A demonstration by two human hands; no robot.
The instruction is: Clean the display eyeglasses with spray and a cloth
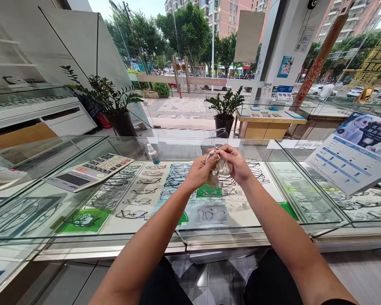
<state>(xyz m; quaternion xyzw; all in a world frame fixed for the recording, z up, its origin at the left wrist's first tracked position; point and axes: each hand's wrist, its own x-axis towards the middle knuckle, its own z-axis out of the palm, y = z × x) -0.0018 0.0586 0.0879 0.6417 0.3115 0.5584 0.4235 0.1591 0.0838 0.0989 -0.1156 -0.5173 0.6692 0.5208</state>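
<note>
Above the glass counter, my left hand (200, 170) is closed on a crumpled beige cloth (222, 167). My right hand (238, 164) grips the same cloth from the other side, fingers pinched together. A thin-framed pair of eyeglasses (220, 132) sticks up beyond my fingers, its lower part hidden by the cloth and hands. Which fingers bear on the frame I cannot tell. A small white spray bottle (153, 154) with a teal label stands on the glass to the left of my hands.
A large calculator (90, 171) lies on the glass counter (184, 146) at left. Rows of eyeglasses (149, 181) fill the case below. A printed leaflet stand (355, 152) is at right. Potted plants (225, 106) stand beyond, before the glass doors.
</note>
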